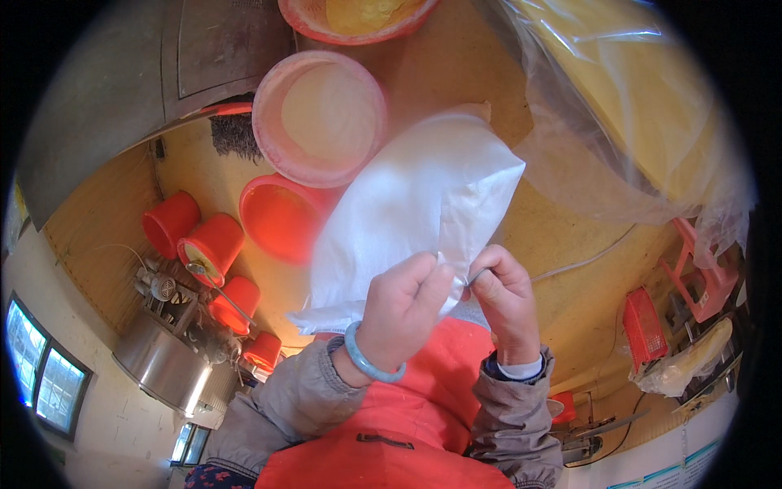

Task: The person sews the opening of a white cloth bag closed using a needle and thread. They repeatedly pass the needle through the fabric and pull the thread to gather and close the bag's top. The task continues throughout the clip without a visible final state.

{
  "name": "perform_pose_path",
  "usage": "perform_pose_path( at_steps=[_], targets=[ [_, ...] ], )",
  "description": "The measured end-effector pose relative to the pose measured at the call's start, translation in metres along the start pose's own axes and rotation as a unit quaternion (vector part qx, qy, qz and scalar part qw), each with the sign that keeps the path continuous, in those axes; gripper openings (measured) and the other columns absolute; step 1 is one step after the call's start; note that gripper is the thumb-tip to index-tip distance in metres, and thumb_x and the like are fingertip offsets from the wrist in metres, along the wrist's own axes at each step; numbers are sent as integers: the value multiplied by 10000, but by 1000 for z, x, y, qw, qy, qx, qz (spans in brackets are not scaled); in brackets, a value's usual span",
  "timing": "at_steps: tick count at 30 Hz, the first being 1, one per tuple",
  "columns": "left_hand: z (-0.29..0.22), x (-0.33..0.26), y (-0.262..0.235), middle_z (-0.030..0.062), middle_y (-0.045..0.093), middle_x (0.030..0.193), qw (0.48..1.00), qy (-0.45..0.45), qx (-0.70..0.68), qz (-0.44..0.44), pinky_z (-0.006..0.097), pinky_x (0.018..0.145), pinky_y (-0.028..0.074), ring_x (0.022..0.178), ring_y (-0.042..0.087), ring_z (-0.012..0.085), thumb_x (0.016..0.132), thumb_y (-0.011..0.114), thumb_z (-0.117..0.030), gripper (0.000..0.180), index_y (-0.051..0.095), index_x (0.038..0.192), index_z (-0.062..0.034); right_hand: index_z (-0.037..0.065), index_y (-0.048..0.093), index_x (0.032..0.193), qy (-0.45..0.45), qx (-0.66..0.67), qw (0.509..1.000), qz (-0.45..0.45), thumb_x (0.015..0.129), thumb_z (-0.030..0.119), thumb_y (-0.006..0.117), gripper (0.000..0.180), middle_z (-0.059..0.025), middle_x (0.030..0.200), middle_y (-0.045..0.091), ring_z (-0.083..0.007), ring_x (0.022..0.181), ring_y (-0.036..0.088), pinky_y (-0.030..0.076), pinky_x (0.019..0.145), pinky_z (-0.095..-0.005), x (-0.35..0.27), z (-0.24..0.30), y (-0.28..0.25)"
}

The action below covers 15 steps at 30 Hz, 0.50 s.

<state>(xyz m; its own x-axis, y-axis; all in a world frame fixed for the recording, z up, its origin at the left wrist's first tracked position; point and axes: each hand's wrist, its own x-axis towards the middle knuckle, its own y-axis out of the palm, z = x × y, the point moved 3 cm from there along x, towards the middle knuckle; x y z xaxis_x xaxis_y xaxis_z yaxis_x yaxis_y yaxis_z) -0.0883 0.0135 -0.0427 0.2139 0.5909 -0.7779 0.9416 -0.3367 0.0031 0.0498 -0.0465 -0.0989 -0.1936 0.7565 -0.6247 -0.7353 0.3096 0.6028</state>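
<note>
A large, full-looking white sack [391,204] lies slanted in front of my body, its near edge folded and creased. My left hand [407,306], with a pale blue bangle at the wrist, is closed with thumb and fingers pinching the sack's near edge. Just to the right, my right hand [507,301] is closed too, thumb against forefinger at the same edge. A small, dark, thin thing shows at its fingertips, too small to name. Both hands are close together but apart.
Beyond the sack stands a pink tub [319,118] with pale contents, beside a red bucket [281,218]. Several red buckets and a metal machine [167,359] are at the left. Clear plastic sheeting [619,106] hangs over something yellow at the right, near a red basket [643,328].
</note>
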Motion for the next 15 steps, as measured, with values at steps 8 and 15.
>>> perform_pose_path(
  at_steps=[8, 15],
  targets=[
    [-12, -1, -4, 153, 475, 656, 990, 90, 107, -33, 338, 540, 411, 562, 449, 256, 943, 551, -131, 230, 505, 764, 6, 30, 548, 923, 20, -55, 998, -18, 989, 163, 523, 151, 4, 807, 547, -76, 742, 511, 425, 679, -219, 0, 21, 15],
    [-23, 0, -4, 154, 569, 699, 982, 134, 135, -1, 337, 570, 455, 615, 576, 258, 962, 534, -148, 220, 578, 807, 2, 31, 532, 906, 17, -52, 998, -21, 989, 165, 520, 158, 8, 796, 542, -68, 712, 494, 415, 653, -210, -1, 17, 15]
  ],
)
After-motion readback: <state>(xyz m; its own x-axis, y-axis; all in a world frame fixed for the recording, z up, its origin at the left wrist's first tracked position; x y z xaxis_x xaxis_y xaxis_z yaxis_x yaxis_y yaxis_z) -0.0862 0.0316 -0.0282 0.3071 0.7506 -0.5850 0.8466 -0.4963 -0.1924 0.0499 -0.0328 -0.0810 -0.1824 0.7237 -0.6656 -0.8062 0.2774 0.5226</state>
